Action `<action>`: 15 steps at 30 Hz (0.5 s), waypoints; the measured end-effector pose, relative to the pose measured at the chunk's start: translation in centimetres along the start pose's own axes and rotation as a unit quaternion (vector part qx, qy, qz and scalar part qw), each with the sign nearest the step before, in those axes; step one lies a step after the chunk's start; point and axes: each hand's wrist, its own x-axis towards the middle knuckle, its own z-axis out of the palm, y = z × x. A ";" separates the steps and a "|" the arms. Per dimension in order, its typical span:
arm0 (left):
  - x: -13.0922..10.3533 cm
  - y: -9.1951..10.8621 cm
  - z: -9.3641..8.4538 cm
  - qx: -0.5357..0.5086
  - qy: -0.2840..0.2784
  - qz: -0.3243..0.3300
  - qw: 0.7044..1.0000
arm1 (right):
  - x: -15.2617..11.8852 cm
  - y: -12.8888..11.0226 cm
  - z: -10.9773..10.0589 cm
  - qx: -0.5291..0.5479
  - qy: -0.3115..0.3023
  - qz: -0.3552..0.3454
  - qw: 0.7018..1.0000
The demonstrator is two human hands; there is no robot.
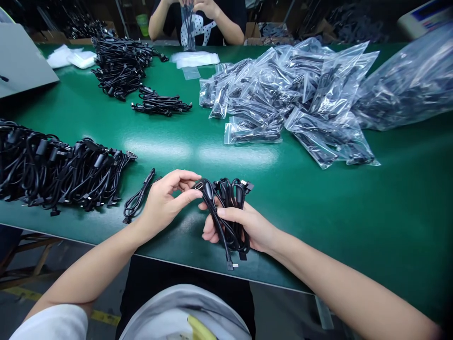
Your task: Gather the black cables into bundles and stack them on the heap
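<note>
Near the table's front edge, my right hand (244, 222) is closed round several coiled black cables (230, 203), its thumb lying across them. Thumb and fingertips of my left hand (173, 191) pinch the USB socket end of the leftmost cable (208, 198) in that bunch. Below my right fingers, an angled plug with a metal tip (230, 265) points down and right. One coiled cable (139, 196) lies on the table just left of my left hand. Beyond it, a long row of coiled black cables (63, 170) reaches the left edge of the view.
A heap of clear bags holding cables (279, 85) covers the back right of the green table (318, 212), beside a large plastic sack (410, 80). Cable piles (122, 61) and a small bundle (161, 103) lie at back left. Opposite, a co-worker's hands (207, 8) hold a bag.
</note>
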 end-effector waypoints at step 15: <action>0.0 0.0 0.1 -0.041 -0.076 -0.072 0.994 | 0.7 0.0 0.6 0.005 0.142 -0.157 0.977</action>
